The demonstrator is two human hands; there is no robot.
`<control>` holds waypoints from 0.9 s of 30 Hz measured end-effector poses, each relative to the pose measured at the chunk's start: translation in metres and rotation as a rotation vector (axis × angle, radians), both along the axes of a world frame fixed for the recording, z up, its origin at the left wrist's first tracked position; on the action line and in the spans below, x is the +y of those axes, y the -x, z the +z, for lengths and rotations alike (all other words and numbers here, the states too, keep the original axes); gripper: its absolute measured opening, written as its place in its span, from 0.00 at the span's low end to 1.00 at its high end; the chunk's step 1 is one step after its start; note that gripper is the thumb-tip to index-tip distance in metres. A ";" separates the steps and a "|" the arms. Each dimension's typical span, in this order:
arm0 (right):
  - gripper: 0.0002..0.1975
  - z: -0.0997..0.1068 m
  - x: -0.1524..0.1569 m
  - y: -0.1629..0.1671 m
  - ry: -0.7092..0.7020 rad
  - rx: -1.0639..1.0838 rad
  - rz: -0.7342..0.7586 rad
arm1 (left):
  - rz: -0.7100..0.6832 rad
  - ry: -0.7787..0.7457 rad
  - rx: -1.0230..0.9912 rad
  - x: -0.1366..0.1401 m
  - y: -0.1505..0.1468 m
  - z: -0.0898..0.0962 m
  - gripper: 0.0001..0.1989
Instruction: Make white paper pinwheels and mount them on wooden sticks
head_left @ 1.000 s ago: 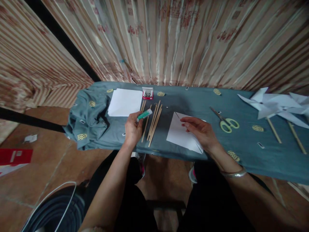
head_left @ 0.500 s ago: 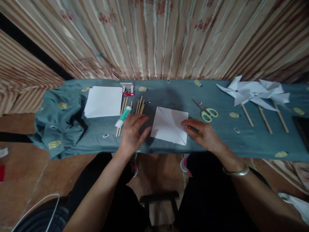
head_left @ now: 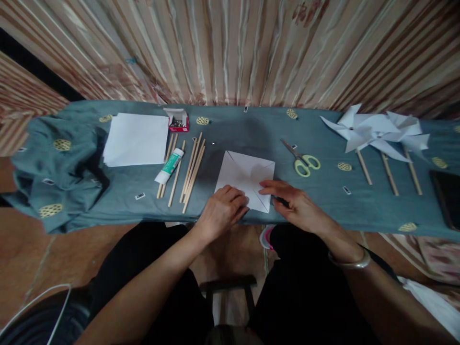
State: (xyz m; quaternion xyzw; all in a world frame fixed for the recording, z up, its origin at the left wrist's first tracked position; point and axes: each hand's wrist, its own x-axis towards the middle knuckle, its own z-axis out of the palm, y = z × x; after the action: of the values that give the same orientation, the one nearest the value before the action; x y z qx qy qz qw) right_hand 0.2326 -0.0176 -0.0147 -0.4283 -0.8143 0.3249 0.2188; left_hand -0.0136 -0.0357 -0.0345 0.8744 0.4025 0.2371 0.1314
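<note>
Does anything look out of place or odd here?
Two minor things: the blue-green cloth is bunched at its left end but mostly flat elsewhere, and a tiny shiny piece lies loose right of the sticks, outside the open red box.

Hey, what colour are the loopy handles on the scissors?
The looped scissor handles are pale yellow-green, best seen in the head view.
</note>
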 end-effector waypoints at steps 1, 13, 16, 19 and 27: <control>0.23 0.000 0.000 -0.001 0.019 0.005 0.008 | -0.002 -0.021 -0.012 -0.001 0.000 -0.001 0.07; 0.07 -0.018 0.005 0.026 0.176 0.225 -0.309 | 0.113 0.131 -0.165 -0.001 -0.002 -0.006 0.10; 0.07 -0.016 0.005 0.033 0.173 0.182 -0.362 | 0.150 0.197 -0.199 -0.002 -0.002 -0.006 0.15; 0.08 -0.013 0.004 0.038 0.149 0.141 -0.387 | 0.145 0.230 -0.232 -0.001 -0.002 -0.005 0.16; 0.08 -0.007 0.002 0.045 0.054 0.086 -0.400 | 0.155 0.276 -0.385 0.000 -0.002 -0.003 0.19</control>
State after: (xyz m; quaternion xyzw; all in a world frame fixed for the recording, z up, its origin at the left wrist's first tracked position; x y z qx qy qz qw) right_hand 0.1876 -0.0159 -0.0216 -0.5727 -0.6941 0.3147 0.3021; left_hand -0.0118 -0.0353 -0.0371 0.7535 0.4643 0.3515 0.3050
